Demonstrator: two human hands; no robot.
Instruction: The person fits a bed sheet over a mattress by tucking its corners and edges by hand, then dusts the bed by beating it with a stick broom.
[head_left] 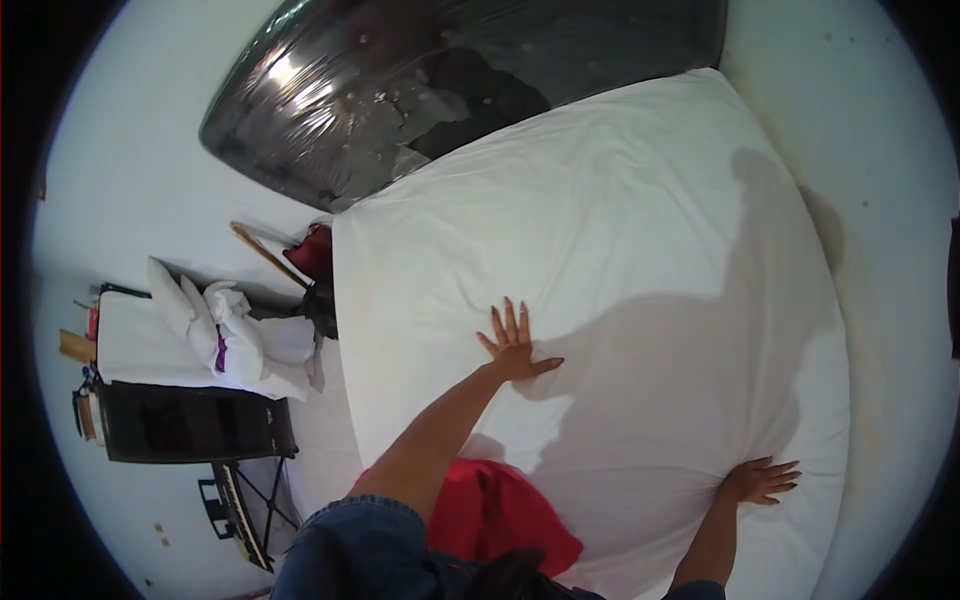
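L hand (515,360) & R hand (760,482) are laid flat, fingers spread, nothing gripped, on white sheet (620,240); placed wide apart prob so leaning wt is steadied.

The sheet (590,240) is plain white, the cloth (495,510) bright red.

i am in what looks like a home bedroom: around me are a white-sheeted bed (620,230), a plastic-wrapped headboard (580,55), white pillows (172,298) and a music keyboard (242,520).
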